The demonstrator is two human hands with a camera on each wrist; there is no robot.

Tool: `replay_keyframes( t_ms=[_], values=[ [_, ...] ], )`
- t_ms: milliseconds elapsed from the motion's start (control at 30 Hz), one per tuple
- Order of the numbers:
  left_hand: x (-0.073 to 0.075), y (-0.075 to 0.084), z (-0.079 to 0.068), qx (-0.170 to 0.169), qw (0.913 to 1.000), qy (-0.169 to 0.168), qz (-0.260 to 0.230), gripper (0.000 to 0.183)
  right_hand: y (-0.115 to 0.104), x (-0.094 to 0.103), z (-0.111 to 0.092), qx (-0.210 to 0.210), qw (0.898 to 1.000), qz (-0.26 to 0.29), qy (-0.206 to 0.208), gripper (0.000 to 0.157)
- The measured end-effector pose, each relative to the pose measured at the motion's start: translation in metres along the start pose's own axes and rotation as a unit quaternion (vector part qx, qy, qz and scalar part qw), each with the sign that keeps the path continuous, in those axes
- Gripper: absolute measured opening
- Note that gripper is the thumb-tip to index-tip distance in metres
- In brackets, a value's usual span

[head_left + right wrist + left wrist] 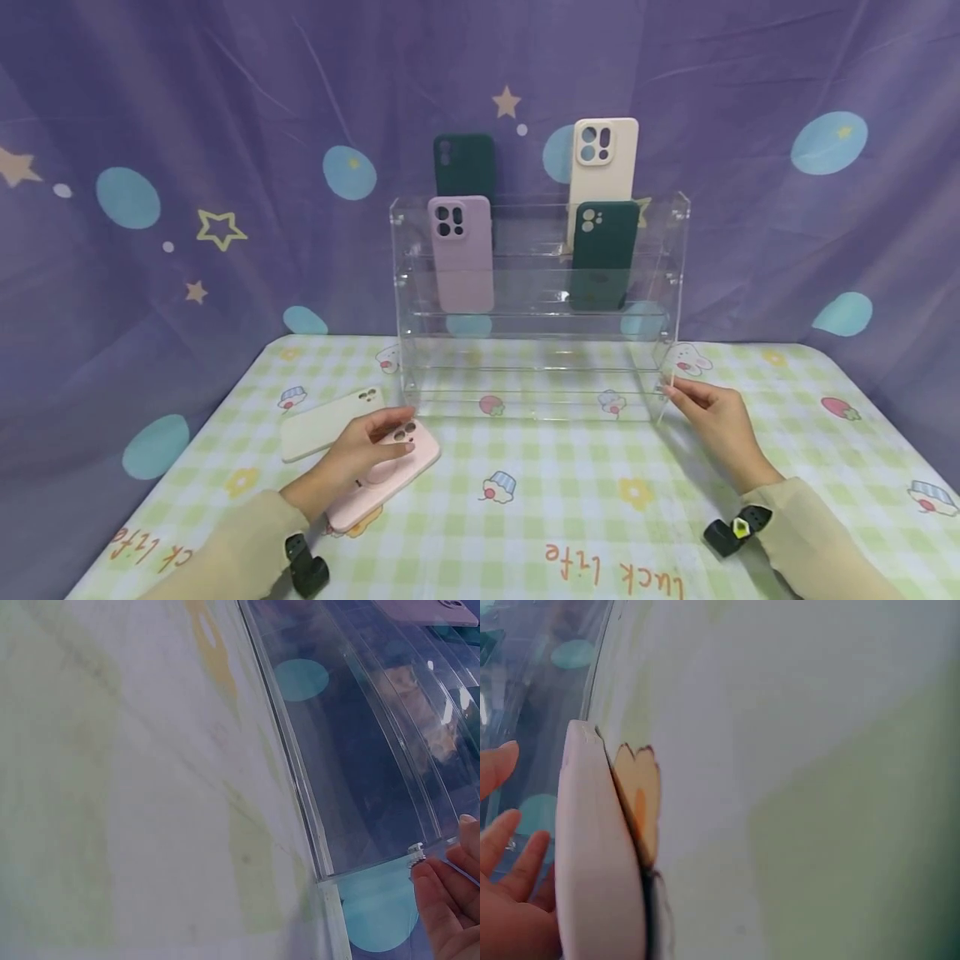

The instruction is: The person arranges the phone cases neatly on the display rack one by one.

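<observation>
A pink phone case (422,458) with a round piece on its back lies at the left front of the table. Over it reaches my left hand (352,458), thumb and fingers spread above its camera end; the left wrist view shows the case's side edge (600,847) beside loosely bent fingers. Just behind lies a white phone case (318,427). My right hand (716,421) pinches the lower right side panel of a clear tiered display stand (536,354), fingertips close to a small metal screw (416,853) in the right wrist view.
Upright on the stand's upper tiers are a lilac case (463,275), a dark green case (603,258), another dark green case (468,162) and a cream case (618,171). A checked tablecloth (555,500) covers the table. A purple curtain (247,108) hangs behind.
</observation>
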State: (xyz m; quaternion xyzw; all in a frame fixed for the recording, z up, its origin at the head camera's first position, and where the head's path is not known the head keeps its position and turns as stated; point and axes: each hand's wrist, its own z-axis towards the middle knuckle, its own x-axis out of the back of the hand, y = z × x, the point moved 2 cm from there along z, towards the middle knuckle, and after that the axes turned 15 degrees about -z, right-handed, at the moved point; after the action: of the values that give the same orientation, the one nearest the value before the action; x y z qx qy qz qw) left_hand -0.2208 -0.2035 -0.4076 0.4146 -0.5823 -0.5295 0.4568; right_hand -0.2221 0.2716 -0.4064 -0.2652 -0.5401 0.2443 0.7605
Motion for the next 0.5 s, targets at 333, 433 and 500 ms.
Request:
replay_keyframes(
  t_ms=[333, 433, 500],
  values=[
    [-0.0002, -0.0104, 0.0042, 0.001, 0.9973, -0.023, 0.069, 0.069, -0.0017, 0.0006, -0.0004, -0.008, 1.0, -0.005, -0.005, 0.047],
    [-0.0023, -0.0102, 0.0043, -0.007, 0.9959, -0.027, 0.087, 0.072, -0.0027, 0.0014, -0.0005, -0.011, 1.0, -0.006, -0.003, 0.046],
    [-0.0034, -0.0092, 0.004, -0.009, 0.9952, -0.027, 0.094, 0.074, -0.0032, 0.0016, -0.0004, -0.011, 1.0, -0.005, -0.002, 0.046]
  ],
)
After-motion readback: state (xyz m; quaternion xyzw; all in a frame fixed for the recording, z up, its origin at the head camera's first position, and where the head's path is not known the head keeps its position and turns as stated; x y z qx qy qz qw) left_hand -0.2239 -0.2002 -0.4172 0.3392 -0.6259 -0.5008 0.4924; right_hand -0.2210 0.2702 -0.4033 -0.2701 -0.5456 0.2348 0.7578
